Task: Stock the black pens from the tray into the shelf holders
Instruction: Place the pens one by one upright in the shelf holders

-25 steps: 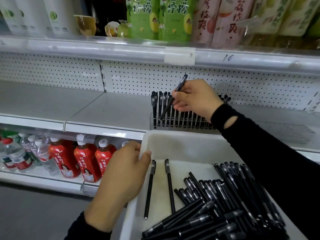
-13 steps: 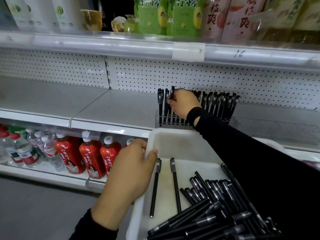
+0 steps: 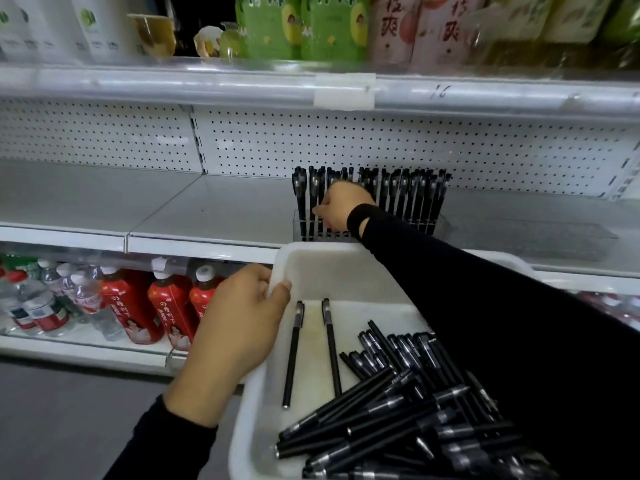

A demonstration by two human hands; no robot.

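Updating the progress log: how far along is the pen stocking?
Done: a row of pens stands upright in the clear holder on the shelf. In hand: the right hand pinches a pen at the holder's left end; the left hand grips the tray rim. Left: a large heap plus two loose pens lie in the tray.

Just one camera sits on the person's head, looking forward and down, very near the white tray (image 3: 332,271), with the shelf (image 3: 225,209) close ahead
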